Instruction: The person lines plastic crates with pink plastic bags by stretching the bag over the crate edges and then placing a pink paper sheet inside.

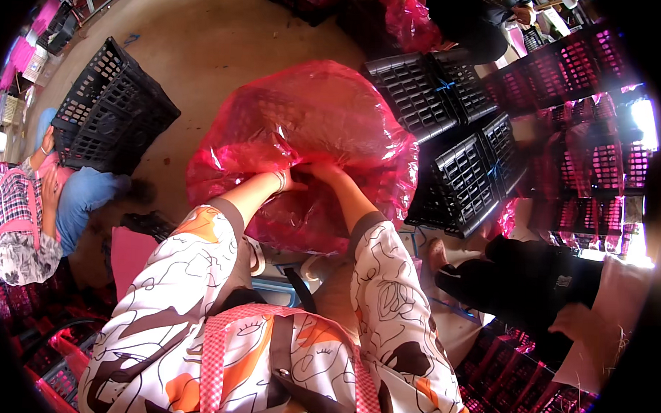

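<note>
In front of me a large, translucent pink plastic bag [334, 97] is puffed out around a dark crate whose grid shows faintly through it. Both of my arms reach to its middle, where the film is bunched into folds. My left hand [290, 182], with a bracelet at the wrist, is closed on the gathered plastic. Beside it, almost touching, my right hand [319, 170] grips the same folds; its fingertips are partly hidden in the film.
Black lattice crates [414, 93] tied with blue cord stand close on the right, with another black crate [484, 175] nearer me. A seated person [32, 211] at left holds a black crate [112, 111]. Stacked pink-lined crates [594, 157] line the far right. Another person's dark-clothed leg [503, 274] is at right.
</note>
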The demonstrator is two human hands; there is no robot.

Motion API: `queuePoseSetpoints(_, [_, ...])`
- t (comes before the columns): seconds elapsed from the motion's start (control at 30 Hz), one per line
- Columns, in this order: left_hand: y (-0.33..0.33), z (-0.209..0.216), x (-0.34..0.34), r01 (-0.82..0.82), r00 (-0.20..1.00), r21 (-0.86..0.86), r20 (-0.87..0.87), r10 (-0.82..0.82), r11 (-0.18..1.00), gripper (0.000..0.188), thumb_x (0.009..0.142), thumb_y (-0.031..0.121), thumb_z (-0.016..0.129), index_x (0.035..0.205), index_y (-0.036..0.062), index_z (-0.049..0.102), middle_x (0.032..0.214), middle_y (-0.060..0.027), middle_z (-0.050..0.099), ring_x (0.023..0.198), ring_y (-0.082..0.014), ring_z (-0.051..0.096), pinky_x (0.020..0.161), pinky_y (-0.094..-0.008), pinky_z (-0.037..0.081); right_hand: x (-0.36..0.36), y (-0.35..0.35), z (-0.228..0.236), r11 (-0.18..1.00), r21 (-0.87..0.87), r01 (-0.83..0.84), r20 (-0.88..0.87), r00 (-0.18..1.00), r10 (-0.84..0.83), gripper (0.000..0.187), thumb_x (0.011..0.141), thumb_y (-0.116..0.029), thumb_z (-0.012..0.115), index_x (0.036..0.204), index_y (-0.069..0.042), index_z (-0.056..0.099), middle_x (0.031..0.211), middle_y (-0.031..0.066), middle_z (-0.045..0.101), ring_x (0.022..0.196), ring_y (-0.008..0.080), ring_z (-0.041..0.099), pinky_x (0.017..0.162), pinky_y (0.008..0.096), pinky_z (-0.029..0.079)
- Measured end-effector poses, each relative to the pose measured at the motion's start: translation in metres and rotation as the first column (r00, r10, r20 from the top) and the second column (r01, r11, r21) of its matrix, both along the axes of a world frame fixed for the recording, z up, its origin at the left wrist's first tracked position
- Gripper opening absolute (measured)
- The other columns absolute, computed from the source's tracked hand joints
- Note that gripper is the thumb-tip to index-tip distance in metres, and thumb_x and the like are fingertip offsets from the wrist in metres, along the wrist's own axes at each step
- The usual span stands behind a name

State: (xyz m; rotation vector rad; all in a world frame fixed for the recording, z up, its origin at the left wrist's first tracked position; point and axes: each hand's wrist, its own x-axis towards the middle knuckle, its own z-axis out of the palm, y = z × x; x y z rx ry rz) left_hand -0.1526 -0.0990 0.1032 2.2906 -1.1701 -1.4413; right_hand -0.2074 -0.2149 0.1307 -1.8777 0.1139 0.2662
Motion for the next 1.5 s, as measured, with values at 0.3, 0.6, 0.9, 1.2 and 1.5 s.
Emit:
queuePoseSetpoints(0.3, [0.003,-0.017,0.003,-0.033,0.999,0.082,0.006,0.032,0.996,0.043,0.074,0.030,0.057,0.106,0.0028,0.059,0.114,-0.0186,0.054,0.101,-0.0311,0.054,0.084,-0.0391,0.044,0.003,-0.001,0.030,0.998,0.032,-0.059,-0.396,0.916,0.067,0.015,0.076,-0.019,0.064,0.086,-0.008,0.067,0.081,0.0014,0.064,0.075,0.0109,0.056,0.062,0.0285,0.045])
queuePoseSetpoints(0.6, [0.009,-0.010,0.010,-0.009,1.000,0.119,-0.021,0.011,0.993,0.041,0.074,0.030,0.057,0.105,0.0023,0.060,0.113,-0.0186,0.055,0.099,-0.0310,0.056,0.083,-0.0388,0.045,0.004,0.020,-0.012,0.844,-0.534,0.052,-0.129,0.981,-0.142,0.032,0.077,-0.027,0.057,0.101,-0.006,0.062,0.099,0.0175,0.061,0.091,0.0277,0.058,0.079,0.0344,0.044])
queuePoseSetpoints(0.9, [0.029,0.024,0.004,0.376,0.902,0.285,0.105,-0.419,0.882,0.039,0.074,0.031,0.056,0.100,0.0034,0.064,0.104,-0.0175,0.060,0.098,-0.0287,0.057,0.084,-0.0381,0.044,0.001,0.009,-0.022,0.866,-0.499,-0.037,0.158,0.979,0.132,0.027,0.079,-0.013,0.052,0.103,-0.005,0.060,0.102,0.0200,0.059,0.098,0.0319,0.056,0.083,0.0373,0.044])
queuePoseSetpoints(1.2, [0.013,0.020,-0.011,0.174,0.780,-0.239,0.626,0.015,0.955,0.049,0.072,0.026,0.056,0.118,0.0128,0.049,0.120,-0.0125,0.051,0.107,-0.0296,0.049,0.095,-0.0367,0.035,0.019,-0.023,-0.098,0.892,-0.310,0.328,0.213,0.939,-0.271,0.025,0.084,-0.022,0.048,0.093,-0.007,0.066,0.095,0.0146,0.063,0.091,0.0238,0.059,0.078,0.0350,0.045])
queuePoseSetpoints(1.5, [0.018,0.098,0.006,0.139,0.926,0.106,0.337,-0.167,0.985,0.037,0.072,0.013,0.053,0.108,0.0116,0.055,0.110,-0.0123,0.057,0.101,-0.0296,0.053,0.089,-0.0327,0.041,0.015,-0.018,-0.044,0.610,-0.745,0.270,0.185,0.962,-0.200,0.033,0.087,-0.023,0.036,0.103,-0.007,0.061,0.103,0.0176,0.060,0.102,0.0284,0.054,0.087,0.0376,0.042])
